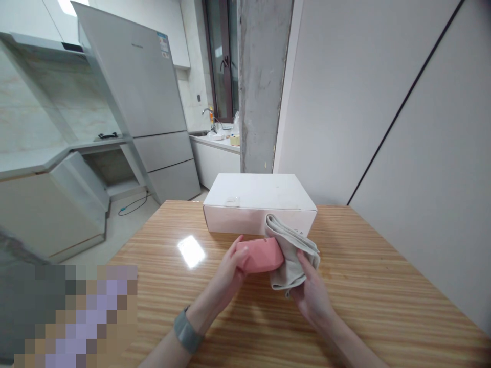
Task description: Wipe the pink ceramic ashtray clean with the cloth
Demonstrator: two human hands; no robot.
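My left hand (232,268) is closed around one end of a pink box-like object (263,255) with bevelled edges, held above the table; its exact kind does not show. In my right hand (312,289) is a folded light grey cloth (289,258), gripped between thumb and fingers. The cloth touches the right end of the pink object and covers part of it. Most of my right fingers are hidden behind the cloth. Just beyond both hands lies a white cardboard box (261,191), its lid closed.
The wooden table (368,296) spreads under my hands. A pixelated patch (84,322) masks the lower left. Behind stand a tall fridge (134,82), a kitchen counter with a sink (199,134), and a bare concrete pillar (263,87). A white wall (345,102) borders the right side.
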